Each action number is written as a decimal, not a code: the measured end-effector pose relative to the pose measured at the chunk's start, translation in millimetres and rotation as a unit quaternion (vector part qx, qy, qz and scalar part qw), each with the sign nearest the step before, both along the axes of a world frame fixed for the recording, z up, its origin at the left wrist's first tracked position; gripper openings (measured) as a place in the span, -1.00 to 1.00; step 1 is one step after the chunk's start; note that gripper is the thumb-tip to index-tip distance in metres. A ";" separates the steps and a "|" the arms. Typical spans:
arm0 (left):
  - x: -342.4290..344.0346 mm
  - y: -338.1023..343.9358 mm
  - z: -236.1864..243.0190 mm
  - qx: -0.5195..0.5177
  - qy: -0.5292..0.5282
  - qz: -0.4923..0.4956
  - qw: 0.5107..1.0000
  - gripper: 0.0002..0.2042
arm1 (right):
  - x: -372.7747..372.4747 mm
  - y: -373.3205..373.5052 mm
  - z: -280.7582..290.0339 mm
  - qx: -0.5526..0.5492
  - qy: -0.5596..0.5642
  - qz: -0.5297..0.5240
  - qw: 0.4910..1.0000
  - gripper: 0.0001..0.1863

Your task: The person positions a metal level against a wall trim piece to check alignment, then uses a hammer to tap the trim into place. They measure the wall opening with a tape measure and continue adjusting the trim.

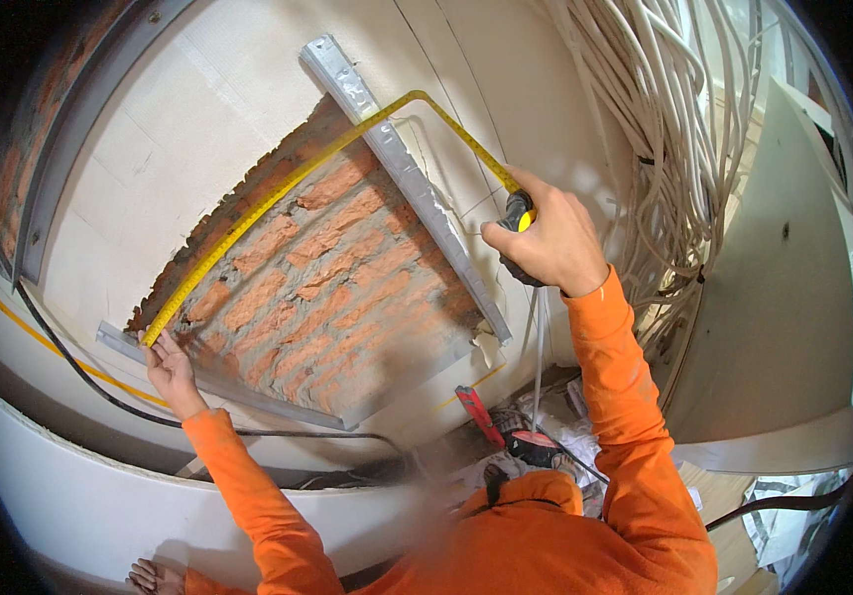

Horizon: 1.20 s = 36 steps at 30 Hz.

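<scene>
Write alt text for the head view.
A person in orange sleeves stretches a yellow tape measure across an exposed brick opening in a white wall, left hand pinning its end, right hand gripping the case. White cables hang at right.

Yellow tape measure (278,193), red-orange brick (337,288), orange sleeves (625,397).

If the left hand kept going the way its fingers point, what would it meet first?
The left hand already touches the end of the yellow tape; just beyond, it would likely meet the metal profile bordering the exposed brick.
</scene>
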<state>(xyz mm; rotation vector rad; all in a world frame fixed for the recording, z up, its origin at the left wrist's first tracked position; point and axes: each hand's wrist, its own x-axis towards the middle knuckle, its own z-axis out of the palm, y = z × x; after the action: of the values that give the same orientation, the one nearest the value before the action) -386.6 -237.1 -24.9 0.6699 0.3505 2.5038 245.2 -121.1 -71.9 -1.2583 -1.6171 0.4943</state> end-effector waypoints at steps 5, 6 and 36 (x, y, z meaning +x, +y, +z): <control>-9.4 0.0 -2.4 0.026 0.005 -0.033 0.999 -0.61 | -1.1 2.6 2.3 0.008 -0.023 -0.010 1.000 -0.17; -10.4 -0.6 -3.6 0.027 0.008 -0.036 0.999 -0.62 | -1.3 2.7 2.7 0.012 -0.026 -0.014 0.999 -0.17; 28.8 13.2 -2.4 0.002 -0.012 0.033 0.999 -0.71 | 16.5 10.1 15.9 0.062 -0.136 -0.002 0.989 -0.25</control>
<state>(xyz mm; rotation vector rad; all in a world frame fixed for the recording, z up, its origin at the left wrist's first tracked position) -357.8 -223.9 -27.3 0.6396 0.3644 2.5728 261.7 -111.0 -56.0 -1.2753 -1.8409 0.2206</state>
